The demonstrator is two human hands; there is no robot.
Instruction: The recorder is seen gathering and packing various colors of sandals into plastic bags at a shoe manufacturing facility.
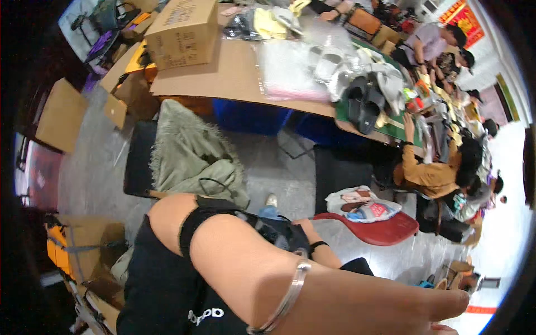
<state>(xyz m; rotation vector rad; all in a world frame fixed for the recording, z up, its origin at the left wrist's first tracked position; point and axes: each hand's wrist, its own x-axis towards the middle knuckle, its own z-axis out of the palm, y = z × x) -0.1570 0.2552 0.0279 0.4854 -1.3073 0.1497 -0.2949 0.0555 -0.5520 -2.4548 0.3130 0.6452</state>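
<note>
Two hands of the wearer appear at the near edge. The left hand [441,307] lies at the near right, fingers stretched flat and released, with nothing seen in it. Its forearm crosses the frame and carries a silver bangle [290,296]. Just beyond that forearm, the right hand [304,229], marked by a black wristband [318,244], sits against a dark fabric item [273,230] at centre. The forearm hides the fingers, so it cannot be told whether they grasp or only touch it. This dark item is the thing nearest both hands, and any handling of it appears to be barely begun. A firm hold would call for the right fingers to close around the fabric.

Farther right, a red chair seat [391,230] bears a printed bag [363,204]. Farther left, a green fringed garment [190,151] drapes over a black chair [137,162]. Beyond stands a cardboard-topped table [234,75] with a carton [184,25], clear plastic bags [290,70] and black slippers [363,103]. At the far right, a seated person in a mustard top [430,174] reaches to the table.
</note>
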